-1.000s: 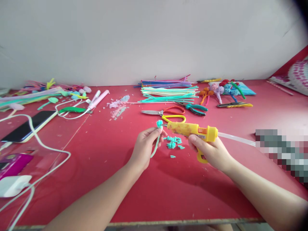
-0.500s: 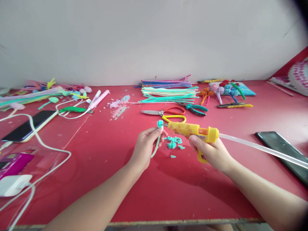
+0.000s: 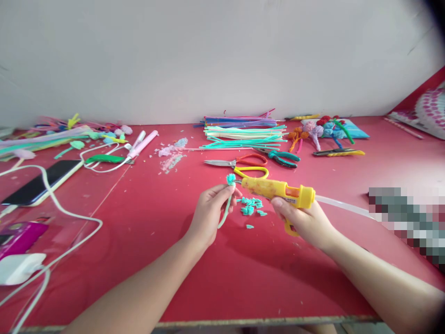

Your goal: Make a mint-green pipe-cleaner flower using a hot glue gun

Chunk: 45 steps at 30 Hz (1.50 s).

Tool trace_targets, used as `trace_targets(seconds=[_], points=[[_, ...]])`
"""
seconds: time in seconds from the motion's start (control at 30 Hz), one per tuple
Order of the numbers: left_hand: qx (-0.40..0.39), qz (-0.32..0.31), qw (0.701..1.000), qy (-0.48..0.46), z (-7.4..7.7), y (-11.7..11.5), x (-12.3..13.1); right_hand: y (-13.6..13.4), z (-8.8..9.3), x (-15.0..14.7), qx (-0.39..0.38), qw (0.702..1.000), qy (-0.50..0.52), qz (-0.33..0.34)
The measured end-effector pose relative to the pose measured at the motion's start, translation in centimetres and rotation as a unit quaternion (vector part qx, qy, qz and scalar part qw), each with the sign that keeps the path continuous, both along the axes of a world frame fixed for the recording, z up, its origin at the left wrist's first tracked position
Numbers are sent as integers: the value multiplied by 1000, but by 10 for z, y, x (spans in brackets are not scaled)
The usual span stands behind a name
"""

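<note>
Between the fingertips of my left hand [image 3: 208,213] is a teal pipe-cleaner flower [image 3: 231,179], its fuzzy head up and its pale green stem bending down past my palm. My right hand [image 3: 308,218] is wrapped round a yellow hot glue gun [image 3: 274,188], which lies level and points left. The gun's metal tip meets the side of the flower head, or comes very close to it. A clear glue stick [image 3: 342,204] sticks out of its rear. Small teal snippets [image 3: 252,204] lie on the table below the nozzle.
Beyond my hands are scissors [image 3: 239,164], teal-handled pliers [image 3: 283,157] and bundles of pipe cleaners [image 3: 243,132]. Finished pipe-cleaner flowers [image 3: 314,130] lie at back right. On the left are a phone [image 3: 45,181], a white cable [image 3: 69,214] and a pink hair straightener [image 3: 142,143]. A blurred-out patch covers the right side.
Almost nothing differs. The glue gun has shifted very slightly left, its tip still at the flower head, and my left hand stays in place.
</note>
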<state>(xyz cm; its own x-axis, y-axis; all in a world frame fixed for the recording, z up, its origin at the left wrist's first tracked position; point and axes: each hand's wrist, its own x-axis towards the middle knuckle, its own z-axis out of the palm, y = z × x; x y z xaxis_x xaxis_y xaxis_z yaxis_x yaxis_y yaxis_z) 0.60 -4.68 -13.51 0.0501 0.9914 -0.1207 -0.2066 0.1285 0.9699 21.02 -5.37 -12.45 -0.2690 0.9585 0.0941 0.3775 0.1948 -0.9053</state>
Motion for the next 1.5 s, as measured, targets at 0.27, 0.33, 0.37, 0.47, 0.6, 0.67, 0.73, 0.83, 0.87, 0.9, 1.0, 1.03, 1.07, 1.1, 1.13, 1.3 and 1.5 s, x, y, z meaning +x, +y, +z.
trace_targets(seconds=[0.27, 0.33, 0.37, 0.47, 0.6, 0.67, 0.73, 0.83, 0.87, 0.9, 1.0, 1.03, 1.07, 1.1, 1.13, 1.3, 1.5], points=[[8, 5, 1000, 0, 0, 0, 1, -1, 2, -2, 7, 1000, 1, 2], [10, 7, 1000, -1, 0, 0, 1, -1, 2, -2, 7, 1000, 0, 2], [10, 8, 1000, -1, 0, 0, 1, -1, 3, -2, 7, 1000, -1, 0], [8, 13, 1000, -2, 1, 0, 1, -1, 3, -3, 8, 1000, -4, 1], [2, 14, 1000, -2, 1, 0, 1, -1, 5, -4, 13, 1000, -14, 11], [1, 16, 1000, 1, 1, 0, 1, -2, 6, -4, 16, 1000, -21, 17], [0, 23, 1000, 2, 1, 0, 0, -2, 5, -4, 14, 1000, -18, 15], [-3, 41, 999, 1, 2, 1, -1, 3, 4, -3, -20, 999, 17, -17], [-4, 45, 999, 2, 3, 1, -1, 5, 4, -2, -37, 998, 32, -31], [-6, 47, 999, 4, 3, 1, -1, 9, 4, -1, -50, 997, 40, -42], [-10, 40, 999, 11, 4, 1, 0, 20, 4, 2, -74, 996, 0, -56], [-11, 36, 999, 14, 4, 1, 0, 23, 3, 4, -82, 994, -31, -58], [-13, 32, 999, 17, 4, 0, 0, 26, 1, 5, -89, 992, -62, -59], [-13, 30, 999, 19, 4, 0, 0, 29, 0, 6, -92, 989, -96, -59], [-11, 27, 999, 20, 4, 0, 0, 31, -2, 7, -90, 985, -133, -65], [-10, 12, 1000, 20, 5, -1, 0, 41, -12, 12, 32, 923, -369, -108], [-10, -7, 1000, 19, 3, -1, -1, 38, -11, 15, 138, 878, -439, -132]])
